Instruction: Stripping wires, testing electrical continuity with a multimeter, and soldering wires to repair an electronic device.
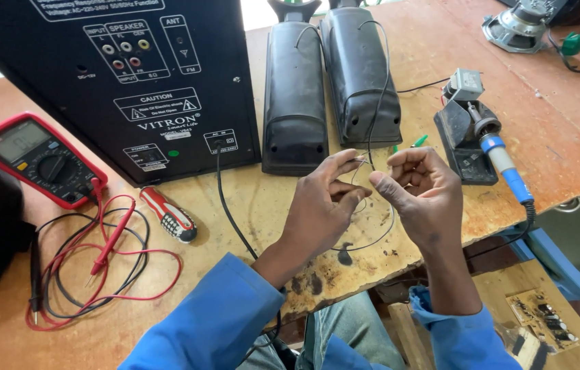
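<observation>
Pinching the thin black wire (371,147) between the fingertips of both the left hand (321,205) and the right hand (421,195) just above the wooden table (262,205), the person seems mid-way through working its end, with the soldering iron (499,154) untouched in its stand.

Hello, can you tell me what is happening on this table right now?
A person in blue sleeves sits at a wooden workbench. The left hand and the right hand pinch the ends of a thin black wire between them; it runs up over two small black speakers. A soldering iron rests on its stand to the right. A red multimeter and a screwdriver lie to the left, beside a large black speaker box.
</observation>
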